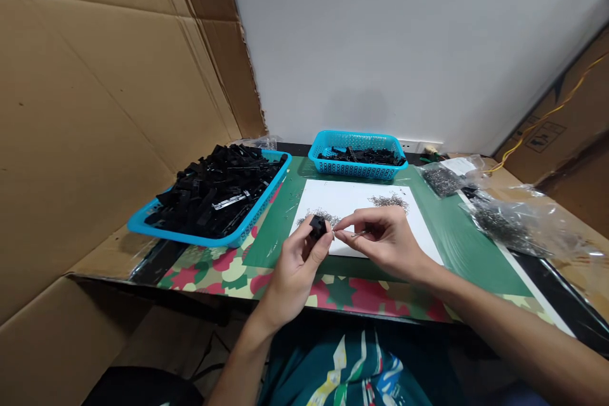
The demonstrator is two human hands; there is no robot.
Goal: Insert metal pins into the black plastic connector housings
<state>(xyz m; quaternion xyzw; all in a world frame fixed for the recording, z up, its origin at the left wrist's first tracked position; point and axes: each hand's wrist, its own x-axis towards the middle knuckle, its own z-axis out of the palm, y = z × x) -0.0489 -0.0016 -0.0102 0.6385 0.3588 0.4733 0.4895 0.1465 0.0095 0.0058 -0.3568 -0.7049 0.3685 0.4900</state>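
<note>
My left hand [301, 266] grips a small black plastic part [318, 226] between thumb and fingers, above the near edge of a white sheet [352, 188]. Close beside it, my right hand [380, 238] is closed in a pinch on a thin metal piece [356, 233], whose exact kind is too small to make out. The fingertips of both hands nearly meet at the part's right side. Behind my left hand lies a pile of tiny wire pieces [318, 213], and another pile of wire pieces [389, 201] lies past my right hand.
A large blue basket [233, 238] heaped with black plastic parts stands at left. A smaller blue basket [356, 170] with black parts sits at the back. Clear bags [511, 225] of small metal pieces lie at right on the green mat [476, 254]. Cardboard [95, 108] walls the left side.
</note>
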